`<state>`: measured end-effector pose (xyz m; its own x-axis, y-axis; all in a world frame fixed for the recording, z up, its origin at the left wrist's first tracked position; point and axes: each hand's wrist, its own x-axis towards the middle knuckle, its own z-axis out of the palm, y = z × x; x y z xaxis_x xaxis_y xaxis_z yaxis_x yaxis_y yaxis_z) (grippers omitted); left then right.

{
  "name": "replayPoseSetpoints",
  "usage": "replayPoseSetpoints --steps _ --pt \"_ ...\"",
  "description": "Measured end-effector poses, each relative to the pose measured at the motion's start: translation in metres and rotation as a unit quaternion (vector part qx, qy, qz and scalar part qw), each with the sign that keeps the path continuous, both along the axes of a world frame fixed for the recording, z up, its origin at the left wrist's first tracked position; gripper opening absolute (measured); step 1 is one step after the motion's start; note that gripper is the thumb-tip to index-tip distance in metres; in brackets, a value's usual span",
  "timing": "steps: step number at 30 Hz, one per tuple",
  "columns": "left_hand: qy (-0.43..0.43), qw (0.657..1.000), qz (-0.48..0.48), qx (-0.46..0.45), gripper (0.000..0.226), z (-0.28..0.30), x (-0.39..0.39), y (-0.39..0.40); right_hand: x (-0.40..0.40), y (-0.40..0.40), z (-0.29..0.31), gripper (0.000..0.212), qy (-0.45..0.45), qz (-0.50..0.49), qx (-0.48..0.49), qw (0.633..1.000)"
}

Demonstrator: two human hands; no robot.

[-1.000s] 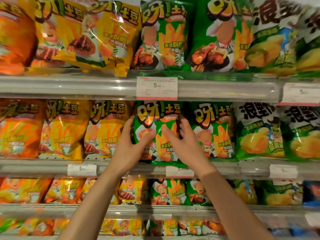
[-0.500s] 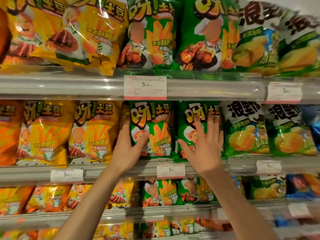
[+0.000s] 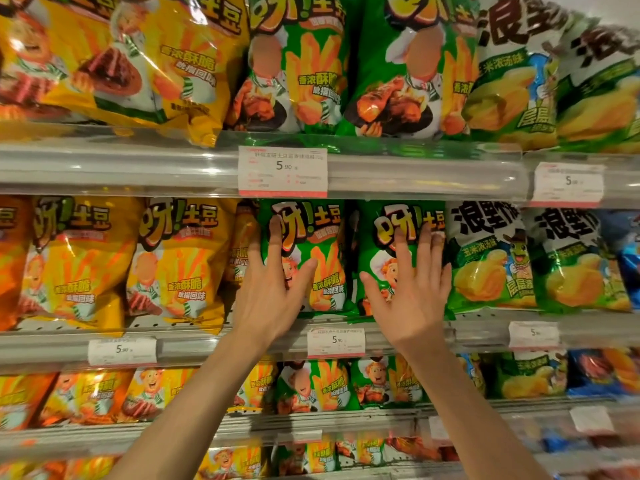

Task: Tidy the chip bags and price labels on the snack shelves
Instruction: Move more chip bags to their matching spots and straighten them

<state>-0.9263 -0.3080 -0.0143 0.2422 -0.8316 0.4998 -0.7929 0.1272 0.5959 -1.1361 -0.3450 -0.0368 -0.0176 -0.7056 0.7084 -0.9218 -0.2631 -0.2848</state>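
Green foil chip bags occupy the centre of the second shelf from the top, standing upright, side by side and touching. The left hand (image 3: 273,289) lies flat against the left green bag (image 3: 318,258), fingers straight and spread, thumb angled out across the bag's face; it grips nothing. The right hand (image 3: 412,289) lies flat against the right green bag (image 3: 388,244) in the same way, fingers extended upward over the printed lettering, thumb splayed to the left, nothing held.

Shelf contents, middle tier: yellow bags (image 3: 180,265) stand to the left of the green pair, one narrow yellow bag wedged just beside the left hand. White-and-green bags (image 3: 485,261) stand to the right, touching the right green bag.

Upper tier: large yellow bags (image 3: 138,64) at left, lying tilted with one corner overhanging the rail; large green bags (image 3: 301,64) at centre; white-and-green bags at right.

Lower tier: smaller yellow, green and blue bags, partly blurred.

Price labels: a large label (image 3: 282,171) reading 5.90 sits in the upper rail (image 3: 121,168) above the left green bag. A smaller label (image 3: 336,342) reading 5.90 sits in the middle rail between the two wrists. Another label (image 3: 122,350) sits further left on that rail.
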Motion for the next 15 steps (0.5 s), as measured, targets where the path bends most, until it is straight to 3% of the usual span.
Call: replayPoseSetpoints --steps 6,15 --pt "-0.027 0.999 -0.015 0.015 0.085 -0.003 0.008 -0.005 0.003 -0.004 -0.003 0.083 0.011 -0.02 0.002 1.0" --pt "-0.082 0.995 0.013 -0.06 0.083 0.005 0.016 0.011 -0.001 0.001 0.003 0.087 0.012 0.002 0.046 0.999"
